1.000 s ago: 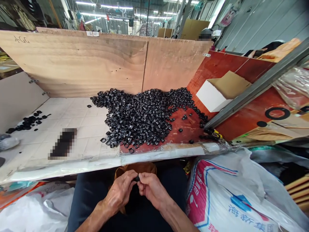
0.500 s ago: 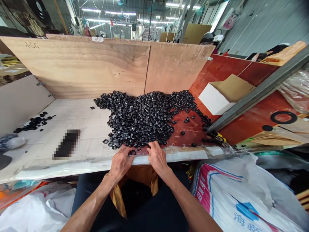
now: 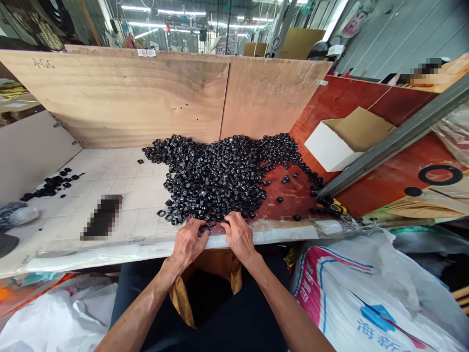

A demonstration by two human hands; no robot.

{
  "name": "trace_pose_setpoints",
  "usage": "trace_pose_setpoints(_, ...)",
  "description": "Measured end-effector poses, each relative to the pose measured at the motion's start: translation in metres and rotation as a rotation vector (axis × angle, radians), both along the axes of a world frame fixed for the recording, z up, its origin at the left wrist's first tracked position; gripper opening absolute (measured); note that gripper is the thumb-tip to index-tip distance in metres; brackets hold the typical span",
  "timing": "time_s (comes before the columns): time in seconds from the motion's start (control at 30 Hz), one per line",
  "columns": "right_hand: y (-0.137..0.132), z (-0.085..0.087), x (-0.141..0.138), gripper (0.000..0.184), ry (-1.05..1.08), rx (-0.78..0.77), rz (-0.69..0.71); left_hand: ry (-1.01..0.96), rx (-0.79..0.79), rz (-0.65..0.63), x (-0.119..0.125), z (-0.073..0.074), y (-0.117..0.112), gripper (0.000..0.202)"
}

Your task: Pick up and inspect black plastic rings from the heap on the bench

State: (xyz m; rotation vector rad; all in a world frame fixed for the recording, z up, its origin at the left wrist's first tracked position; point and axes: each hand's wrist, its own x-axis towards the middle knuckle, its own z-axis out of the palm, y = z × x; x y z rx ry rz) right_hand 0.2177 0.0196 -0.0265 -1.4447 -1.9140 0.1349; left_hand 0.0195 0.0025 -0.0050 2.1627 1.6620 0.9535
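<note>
The person's left hand (image 3: 188,243) and right hand (image 3: 239,236) reach forward side by side over a plastic-wrapped board edge (image 3: 286,231), above dark trousers (image 3: 208,298) with an orange-brown cloth (image 3: 182,298) lying across the lap. Both hands are half curled, fingers bent downward. The left fingers (image 3: 202,229) sit on the near rim of a heap of small black rings (image 3: 216,183), and the right fingers (image 3: 227,221) touch the same rim a little farther right. Whether either hand has hold of a ring cannot be told, since the fingers hide what lies beneath them.

To the right, near the person, sits a large woven sack (image 3: 340,298) printed in pink and blue; to the left lies a white plastic bag (image 3: 58,318). The heap spreads across the join between a white tiled panel (image 3: 124,195) and a red-brown board (image 3: 289,195), with stray rings scattered over the board. A smaller cluster of black pieces (image 3: 49,185) lies at the left, beyond a pixelated patch (image 3: 101,217). A white box with a cardboard flap (image 3: 330,142) stands on the right, beside a metal rail (image 3: 388,142). A plywood wall (image 3: 117,93) rises behind the heap.
</note>
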Motion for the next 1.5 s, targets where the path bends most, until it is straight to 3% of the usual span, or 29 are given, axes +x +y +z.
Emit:
trace_pose_setpoints(0.13,-0.012,0.008,-0.011,0.007,0.361,-0.067,0.149,-0.221,0.006,-0.061,-0.004,0.001,-0.003,0.017)
trace_pose_setpoints(0.27,-0.027,0.017,-0.028,0.011,0.696,-0.185,0.264,-0.404,-0.029,-0.2,-0.009,0.003,-0.004,0.021)
trace_pose_setpoints(0.4,-0.037,0.024,-0.032,0.024,0.65,-0.169,0.324,-0.509,-0.106,-0.261,-0.013,0.002,-0.008,0.023)
trace_pose_setpoints(0.5,-0.04,0.027,-0.03,0.023,0.609,-0.146,0.275,-0.646,-0.23,-0.219,-0.014,0.002,-0.014,0.026)
trace_pose_setpoints(0.6,-0.042,0.028,-0.029,0.02,0.643,-0.177,0.246,-0.842,-0.37,-0.135,-0.011,0.007,-0.02,0.029)
trace_pose_setpoints(0.73,-0.045,0.028,-0.03,0.019,0.695,-0.227,0.297,-1.045,-0.448,-0.173,-0.009,0.017,-0.026,0.025)
trace_pose_setpoints(0.9,-0.051,0.033,-0.031,0.017,0.706,-0.252,0.306,-1.045,-0.364,-0.177,-0.012,0.021,-0.032,0.023)
trace_pose_setpoints(1.07,-0.055,0.04,-0.032,0.009,0.581,-0.219,0.26,-0.957,-0.336,-0.164,-0.014,0.022,-0.038,0.024)
trace_pose_setpoints(1.2,-0.057,0.035,-0.034,0.022,0.453,-0.183,0.241,-0.809,-0.222,-0.164,-0.014,0.019,-0.039,0.022)
trace_pose_setpoints(1.3,-0.06,0.032,-0.035,0.014,0.532,-0.206,0.197,-0.763,-0.206,-0.165,-0.012,0.014,-0.04,0.023)
trace_pose_setpoints(1.37,-0.061,0.031,-0.033,0.017,0.58,-0.209,0.217,-0.762,-0.207,-0.17,-0.011,0.012,-0.041,0.022)
trace_pose_setpoints(1.5,-0.059,0.027,-0.027,0.015,0.499,-0.175,0.269,-0.736,-0.203,-0.193,-0.01,0.01,-0.042,0.017)
